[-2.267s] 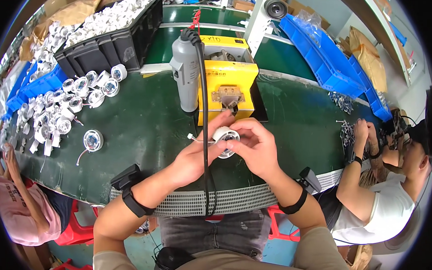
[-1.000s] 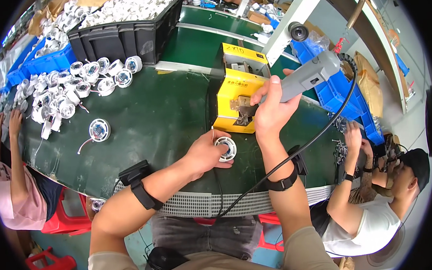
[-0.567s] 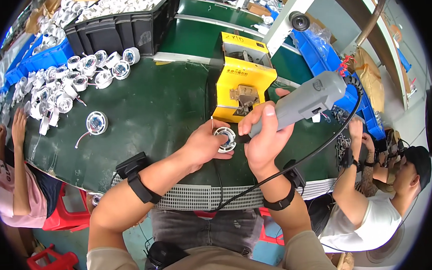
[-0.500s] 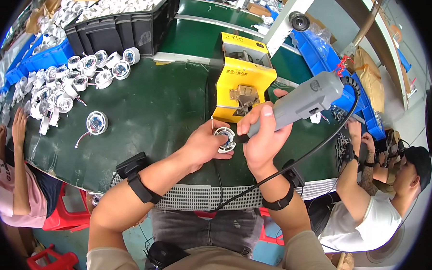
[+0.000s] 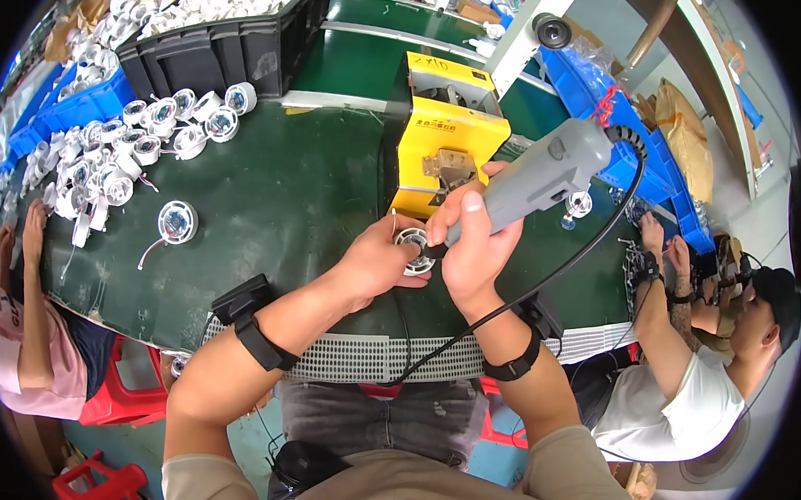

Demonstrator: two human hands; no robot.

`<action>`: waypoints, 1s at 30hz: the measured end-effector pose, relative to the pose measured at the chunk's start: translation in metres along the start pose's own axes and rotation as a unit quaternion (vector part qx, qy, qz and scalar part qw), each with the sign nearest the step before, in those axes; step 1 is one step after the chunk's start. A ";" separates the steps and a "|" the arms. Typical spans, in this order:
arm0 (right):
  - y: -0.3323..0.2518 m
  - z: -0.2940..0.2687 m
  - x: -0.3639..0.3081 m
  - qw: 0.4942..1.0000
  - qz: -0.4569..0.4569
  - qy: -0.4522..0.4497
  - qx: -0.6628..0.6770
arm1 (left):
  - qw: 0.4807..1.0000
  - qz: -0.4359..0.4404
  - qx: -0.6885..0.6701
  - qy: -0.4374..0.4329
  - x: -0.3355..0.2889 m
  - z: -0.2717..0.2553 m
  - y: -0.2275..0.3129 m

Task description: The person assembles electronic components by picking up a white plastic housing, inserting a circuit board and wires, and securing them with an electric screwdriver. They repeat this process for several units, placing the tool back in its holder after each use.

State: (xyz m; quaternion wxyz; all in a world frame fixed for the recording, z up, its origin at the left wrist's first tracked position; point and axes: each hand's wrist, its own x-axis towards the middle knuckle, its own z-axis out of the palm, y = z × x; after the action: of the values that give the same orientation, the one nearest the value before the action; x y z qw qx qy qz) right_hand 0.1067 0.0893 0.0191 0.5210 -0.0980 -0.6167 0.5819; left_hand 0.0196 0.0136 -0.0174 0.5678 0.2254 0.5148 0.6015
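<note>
The grey cylindrical driver (image 5: pixel 549 169), gripped in right hand's (image 5: pixel 474 249) fingers, has reached the white plastic ring (image 5: pixel 418 266) left hand's (image 5: pixel 371 261) fingers clasp, apparently engaging it.

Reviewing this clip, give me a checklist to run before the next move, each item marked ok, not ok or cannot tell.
1. Left hand steadies the white round part: ok, thumb and fingers hold it.
2. Right hand grips the grey corded tool: ok.
3. Black tip brought to the part: ok, at its right side.
4. Tip seated on a screw: cannot tell, too small.
5. Black cord clear of the right forearm: not ok, it crosses it.
</note>
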 end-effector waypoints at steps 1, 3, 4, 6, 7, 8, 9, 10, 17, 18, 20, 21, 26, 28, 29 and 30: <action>0.002 -0.004 -0.001 1.000 -0.020 -0.020 -0.001 | 1.000 0.003 0.005 -0.005 0.002 0.002 0.000; -0.002 -0.004 -0.004 0.998 -0.022 -0.050 0.004 | 1.000 0.007 0.011 -0.016 0.002 0.000 0.000; -0.006 -0.001 -0.006 0.998 -0.005 -0.062 -0.014 | 1.000 0.008 0.015 -0.024 0.001 -0.001 0.001; 0.002 -0.007 -0.009 0.992 -0.015 -0.114 0.045 | 0.993 0.051 0.103 -0.025 -0.010 -0.015 0.004; -0.001 -0.015 -0.006 0.984 -0.016 -0.130 0.122 | 0.981 0.071 0.177 -0.029 -0.014 -0.023 0.013; 0.003 -0.035 0.000 0.984 -0.055 -0.122 0.118 | 0.949 0.077 0.305 0.001 -0.023 -0.028 0.036; -0.002 -0.053 0.009 0.991 -0.068 -0.065 0.099 | 0.863 0.176 0.468 0.075 -0.030 -0.047 0.050; -0.006 -0.073 0.023 0.993 -0.079 -0.012 0.086 | 0.808 0.204 0.508 0.220 -0.040 -0.064 0.060; 0.034 -0.265 0.079 0.620 0.249 0.246 -0.702 | 0.765 0.226 0.512 0.319 -0.046 -0.099 0.083; 0.041 -0.274 0.078 0.627 0.224 0.224 -0.711 | 0.859 0.129 0.455 0.194 -0.053 -0.076 0.090; 0.041 -0.250 0.064 0.753 0.054 0.177 -0.631 | 0.898 0.038 0.438 0.017 -0.056 -0.057 0.085; 0.031 -0.232 0.056 0.770 -0.026 0.104 -0.629 | 0.906 -0.006 0.421 -0.042 -0.051 -0.045 0.078; -0.039 -0.118 -0.014 0.873 -0.048 -0.320 -0.365 | 0.985 0.004 0.095 -0.144 -0.029 0.004 0.025; -0.047 -0.092 -0.023 0.856 -0.009 -0.389 -0.339 | 0.976 -0.041 0.083 -0.198 -0.021 -0.005 0.014; -0.044 -0.089 -0.023 0.859 -0.008 -0.386 -0.338 | 0.963 -0.077 0.068 -0.249 -0.018 -0.009 0.012; -0.041 -0.086 -0.020 0.877 -0.010 -0.370 -0.308 | 0.963 -0.079 0.071 -0.248 -0.015 -0.011 0.013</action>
State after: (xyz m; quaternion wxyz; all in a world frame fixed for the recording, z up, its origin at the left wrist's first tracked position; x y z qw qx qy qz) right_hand 0.2000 0.1155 0.0232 0.2043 -0.0248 -0.9134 0.3512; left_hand 0.0078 -0.0019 -0.0051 0.7061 0.3653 0.4154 0.4421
